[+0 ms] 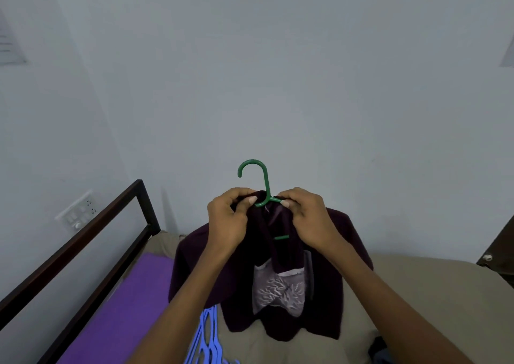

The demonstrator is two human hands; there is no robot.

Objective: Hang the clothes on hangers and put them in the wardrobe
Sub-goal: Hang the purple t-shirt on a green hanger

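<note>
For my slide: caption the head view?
Both hands fit a dark jacket onto a green hanger above the bed.

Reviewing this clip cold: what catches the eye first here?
Dead centre, the green hanger stands hook-up against the pale wall, with the left hand and right hand pinching the collar of a dark maroon jacket around its neck. Below left, blue hangers lie on the bed beside a purple mat.

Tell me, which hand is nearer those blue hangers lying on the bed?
The left. The left hand grips the dark jacket collar above the blue hangers; the right hand pinches the collar farther right, beside the green hanger.
</note>
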